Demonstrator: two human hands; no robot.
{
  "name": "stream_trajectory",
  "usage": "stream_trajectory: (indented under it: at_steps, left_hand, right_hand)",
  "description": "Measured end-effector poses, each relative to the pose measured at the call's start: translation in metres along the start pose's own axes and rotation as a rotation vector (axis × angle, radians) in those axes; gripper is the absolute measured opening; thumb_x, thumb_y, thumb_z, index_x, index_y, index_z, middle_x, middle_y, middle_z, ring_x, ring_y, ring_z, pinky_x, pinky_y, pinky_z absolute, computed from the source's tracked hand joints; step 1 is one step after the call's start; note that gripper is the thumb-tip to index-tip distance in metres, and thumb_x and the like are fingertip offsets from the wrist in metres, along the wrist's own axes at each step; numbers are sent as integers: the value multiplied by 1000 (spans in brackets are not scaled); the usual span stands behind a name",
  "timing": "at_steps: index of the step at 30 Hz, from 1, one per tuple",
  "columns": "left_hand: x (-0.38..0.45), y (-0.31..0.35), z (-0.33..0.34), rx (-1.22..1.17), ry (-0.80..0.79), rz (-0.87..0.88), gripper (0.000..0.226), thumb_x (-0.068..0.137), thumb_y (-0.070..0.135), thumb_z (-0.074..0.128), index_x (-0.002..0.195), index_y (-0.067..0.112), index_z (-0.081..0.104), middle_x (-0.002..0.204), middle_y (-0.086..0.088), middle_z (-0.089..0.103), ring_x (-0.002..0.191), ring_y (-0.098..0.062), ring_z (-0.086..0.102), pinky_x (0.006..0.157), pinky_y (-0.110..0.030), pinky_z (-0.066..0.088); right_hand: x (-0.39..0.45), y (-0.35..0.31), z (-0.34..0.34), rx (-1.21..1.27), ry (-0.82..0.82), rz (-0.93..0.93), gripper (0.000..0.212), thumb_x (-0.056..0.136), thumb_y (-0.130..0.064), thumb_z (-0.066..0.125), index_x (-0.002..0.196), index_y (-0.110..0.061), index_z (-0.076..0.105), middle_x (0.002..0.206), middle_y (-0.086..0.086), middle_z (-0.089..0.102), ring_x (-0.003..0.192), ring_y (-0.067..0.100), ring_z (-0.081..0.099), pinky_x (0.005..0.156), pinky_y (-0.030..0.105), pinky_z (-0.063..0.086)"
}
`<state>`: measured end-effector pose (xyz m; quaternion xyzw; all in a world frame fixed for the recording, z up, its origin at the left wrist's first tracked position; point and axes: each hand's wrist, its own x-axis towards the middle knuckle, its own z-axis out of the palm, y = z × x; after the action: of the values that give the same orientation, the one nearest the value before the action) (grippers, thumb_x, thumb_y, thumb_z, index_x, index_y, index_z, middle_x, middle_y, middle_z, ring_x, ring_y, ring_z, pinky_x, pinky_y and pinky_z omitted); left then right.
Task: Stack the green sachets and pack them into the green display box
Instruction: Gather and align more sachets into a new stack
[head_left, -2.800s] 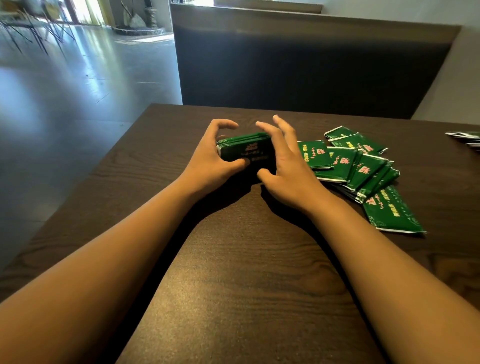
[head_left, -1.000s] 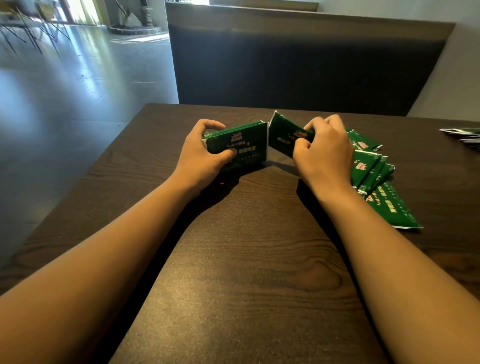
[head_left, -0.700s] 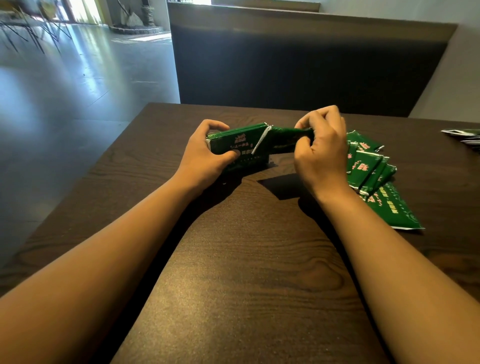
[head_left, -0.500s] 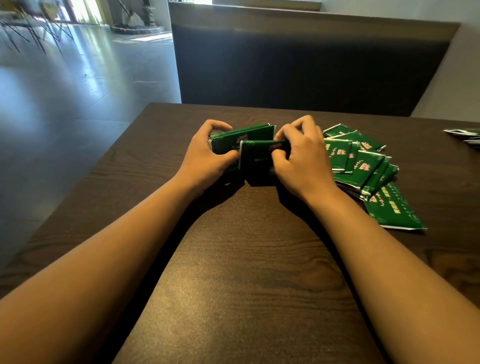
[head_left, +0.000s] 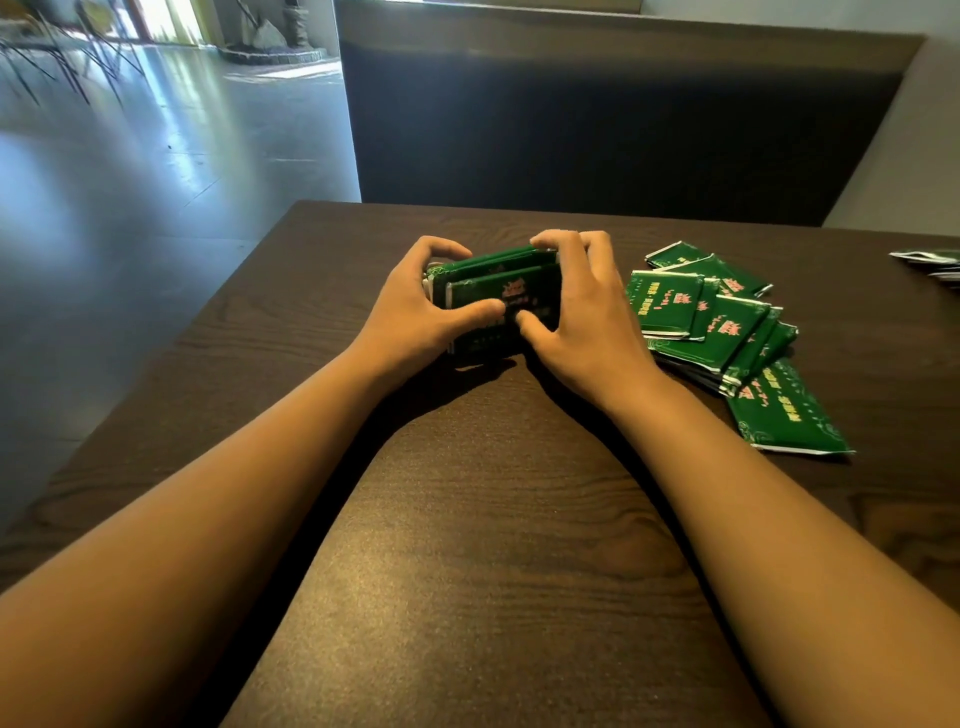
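Hands meet at the middle of the dark wooden table (head_left: 467, 545), both closed around one upright stack of green sachets (head_left: 493, 291). The left hand (head_left: 410, 317) grips the stack's left end, fingers curled over its top edge and thumb pressed across the front face. The right hand (head_left: 582, 317) grips the right end the same way, fingers hooked over the top and thumb on the front, just beside the left thumb. The stack stands on its long edge on the table, the frontmost sachet sitting slightly lower than those behind it. Just right of the right hand lies a loose pile of green sachets (head_left: 717, 322), overlapping and fanned flat on the table. More packets (head_left: 930, 260) show at the far right edge, too cut off to identify. A dark bench backrest (head_left: 597, 119) stands beyond the table.
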<state>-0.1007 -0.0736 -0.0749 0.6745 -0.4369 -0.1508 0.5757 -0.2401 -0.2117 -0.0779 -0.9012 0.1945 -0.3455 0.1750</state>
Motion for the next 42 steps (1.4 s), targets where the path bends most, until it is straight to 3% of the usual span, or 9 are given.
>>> stream_trajectory:
  at_steps: [6,10,15,19,24,29,31,35,42]
  left_hand:
    - [2,-1,0,54,1,16,41,87,7,80,117,11,52,112,-1,65,99,-16,73,77,-30,64]
    - [1,0,0,31,-46,17,47,88,4,78,124,13,49,117,-4,63,101,-20,73,75,-27,62]
    - [1,-2,-1,76,-88,17,74,82,17,87,138,24,38,126,-3,57,110,-17,68,89,-30,61]
    - [2,-5,-1,108,-81,35,73,81,14,86,136,23,39,126,-2,58,112,-17,67,92,-32,60]
    - [3,-7,-1,132,-39,41,58,85,10,82,129,23,47,128,-4,59,114,-21,66,93,-36,61]
    - [3,-7,-1,114,-31,14,53,86,8,80,126,23,48,127,-3,60,116,-21,65,94,-41,61]
    - [3,-6,-1,110,-29,3,53,86,9,80,127,23,49,126,-3,61,115,-20,66,92,-41,62]
    - [3,-6,-2,110,-27,3,52,87,10,80,126,22,49,126,-2,61,116,-20,66,91,-39,62]
    - [3,-6,-2,110,-29,2,50,87,11,81,125,22,50,126,-1,61,117,-18,65,93,-40,62]
  right_hand:
    - [-1,-4,2,25,-41,8,79,84,-19,72,150,-33,31,153,4,28,133,28,44,97,43,55]
    - [-2,-4,0,53,-150,37,83,85,-17,69,154,-35,26,161,5,19,139,29,41,99,39,50]
    - [-2,-6,0,29,-191,38,69,88,-22,70,148,-30,37,149,1,27,123,26,53,95,45,55]
    - [-1,-5,-2,-12,-196,36,63,90,-25,67,145,-33,40,142,2,32,124,27,49,95,47,54]
    - [1,-6,-6,-104,-132,77,47,103,-42,43,150,-37,40,153,3,35,135,27,36,108,51,40]
    - [2,2,-16,-198,-17,257,50,107,-46,29,153,-30,40,159,7,35,146,27,26,119,52,23]
    - [2,10,-20,-321,-66,354,54,106,-48,30,156,-27,35,163,12,27,152,32,16,121,54,14]
    - [0,22,-22,-524,-321,523,63,102,-53,37,158,-26,25,166,23,11,152,48,0,122,61,0]
    - [2,18,-20,-605,-425,535,55,101,-53,38,148,-25,41,157,20,31,144,55,18,119,62,13]
